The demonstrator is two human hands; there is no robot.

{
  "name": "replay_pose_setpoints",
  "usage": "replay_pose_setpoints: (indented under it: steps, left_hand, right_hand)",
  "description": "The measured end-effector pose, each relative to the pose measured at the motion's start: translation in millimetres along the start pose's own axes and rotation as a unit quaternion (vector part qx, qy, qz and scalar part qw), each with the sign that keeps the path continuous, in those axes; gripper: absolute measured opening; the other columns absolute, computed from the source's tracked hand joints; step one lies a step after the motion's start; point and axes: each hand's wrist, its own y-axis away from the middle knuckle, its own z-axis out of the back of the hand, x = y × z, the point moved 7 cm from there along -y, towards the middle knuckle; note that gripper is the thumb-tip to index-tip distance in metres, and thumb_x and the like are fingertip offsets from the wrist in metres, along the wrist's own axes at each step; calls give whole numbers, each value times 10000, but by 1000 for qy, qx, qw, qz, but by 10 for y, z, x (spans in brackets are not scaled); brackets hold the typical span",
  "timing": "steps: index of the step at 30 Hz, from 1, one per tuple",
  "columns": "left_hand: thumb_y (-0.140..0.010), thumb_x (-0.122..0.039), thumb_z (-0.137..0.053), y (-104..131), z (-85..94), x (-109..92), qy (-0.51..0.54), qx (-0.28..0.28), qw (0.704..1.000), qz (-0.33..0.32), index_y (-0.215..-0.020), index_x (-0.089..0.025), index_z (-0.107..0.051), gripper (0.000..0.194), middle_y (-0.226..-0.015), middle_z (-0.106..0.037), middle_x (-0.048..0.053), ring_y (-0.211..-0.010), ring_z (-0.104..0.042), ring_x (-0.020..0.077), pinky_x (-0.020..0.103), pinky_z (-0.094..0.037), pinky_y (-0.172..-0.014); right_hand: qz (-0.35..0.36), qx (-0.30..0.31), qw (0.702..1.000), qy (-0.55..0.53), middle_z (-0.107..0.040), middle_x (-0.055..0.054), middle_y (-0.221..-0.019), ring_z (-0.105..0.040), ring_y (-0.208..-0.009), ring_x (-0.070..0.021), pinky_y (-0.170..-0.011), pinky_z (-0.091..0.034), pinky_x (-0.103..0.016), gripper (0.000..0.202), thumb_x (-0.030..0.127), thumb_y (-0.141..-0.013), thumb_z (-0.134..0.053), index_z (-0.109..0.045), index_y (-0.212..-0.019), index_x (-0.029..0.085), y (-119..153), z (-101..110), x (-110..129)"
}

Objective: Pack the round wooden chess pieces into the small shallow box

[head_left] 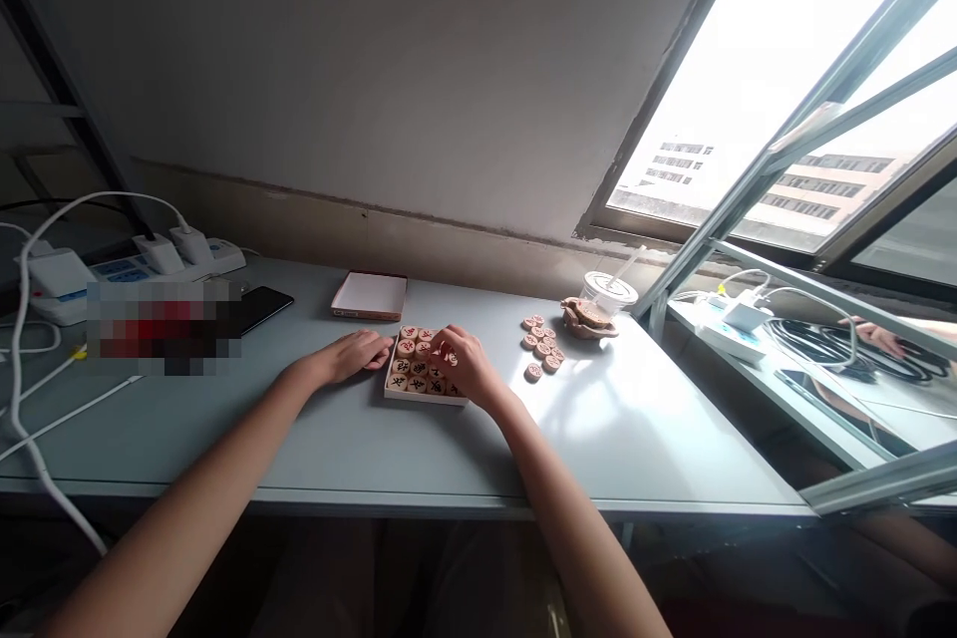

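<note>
Two bare hands are working at an open box (425, 399), which is sitting just left of the middle of a pale table (321, 459). Round discs (419, 369) are filling it in close rows, those in plain view showing painted characters upward. The left hand (353, 356) is resting at the box's left side, fingers loosely curled, their tips at the edge — whether they are gripping it, I cannot tell. The right hand (462, 359) is hanging over the right part of the box, partly closed, fingers bending down among the discs; its palm is hiding whether a disc is pinched there. To the right, loose discs (541, 351) are lying in a cluster, well apart from the box. A lid (370, 294) is lying beyond the box, slightly left, and a cup (609, 289) is standing at the far right. For careful handling, the left hand should be bracing the edge lightly, while the right should be holding one disc by its rim, keeping it level, and minding its neighbours — a tilted disc could be catching on the next one.
</note>
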Motion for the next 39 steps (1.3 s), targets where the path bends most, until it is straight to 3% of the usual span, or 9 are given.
replay_pose_setpoints:
  steps: [3,7,11,15,21,26,29,34,39]
  left_hand:
    - [-810,-304,-327,-2,-29,52,-13,28,999,15,-485,-192,-336,344,-477,-366,-5,-486,-278,135,289,-233,-528]
    - [-828,-349,-294,3,-47,11,5,33,999,10,-470,-184,-451,424,-509,-512,25,-523,-403,154,275,-290,-577]
    - [-815,-400,-321,17,-42,-32,-4,26,999,29,-459,-175,-498,458,-530,-569,29,-534,-445,154,264,-290,-568]
    - [-762,-445,-436,16,12,-38,-64,-24,997,39,-476,-171,-506,402,-486,-479,-6,-505,-378,130,262,-225,-517]
    - [-751,-414,-441,-7,12,-41,-56,-47,997,23,-473,-169,-524,379,-482,-463,-11,-514,-366,127,258,-237,-530]
    - [-732,-386,-454,-35,2,11,-49,-47,997,26,-428,-170,-448,373,-442,-374,-22,-473,-302,106,264,-214,-510]
    - [-731,-398,-468,-28,3,13,-41,-47,998,19,-430,-170,-440,379,-441,-353,-26,-475,-283,101,264,-207,-507]
    - [-726,-415,-475,-46,-35,48,-8,-30,999,36,-437,-170,-436,381,-430,-404,-18,-459,-320,106,261,-220,-490]
    - [-719,-406,-453,-89,-78,43,9,-42,999,27,-458,-163,-477,357,-423,-436,-19,-437,-364,108,249,-238,-478]
  right_hand:
    - [0,19,1000,11,-566,-11,-838,-518,-702,-110,-648,-385,-215,68,175,-851,-532,-597,-841,194,10,8,-12]
    - [2,-1,998,56,-600,-18,-915,-549,-732,-107,-692,-390,-226,120,209,-883,-506,-625,-898,202,2,166,3]
    - [-132,-109,946,275,-620,-80,-1009,-543,-921,-198,-852,-350,-350,224,181,-898,-430,-642,-968,184,81,574,-261]
    - [-278,-81,889,356,-571,-194,-1147,-478,-1088,-298,-947,-281,-448,253,108,-814,-445,-673,-925,108,270,680,-731]
    - [-252,-27,912,322,-652,-180,-964,-525,-1014,-297,-949,-292,-447,282,84,-793,-433,-698,-876,132,293,449,-892]
    - [-250,-38,917,309,-461,-179,-1317,-421,-1176,-298,-873,-372,-381,350,90,-796,-419,-634,-1070,122,270,484,-833]
    - [-279,-50,906,314,-490,-225,-1259,-395,-1189,-349,-885,-351,-443,306,92,-822,-402,-646,-1007,102,312,551,-866]
    - [-280,-75,936,199,-642,-155,-987,-544,-1024,-278,-878,-375,-425,257,119,-841,-452,-626,-1029,134,266,584,-788]
    - [-94,-45,984,-143,-653,-41,-995,-596,-910,-163,-722,-465,-260,304,323,-802,-596,-589,-1086,212,54,464,-302]
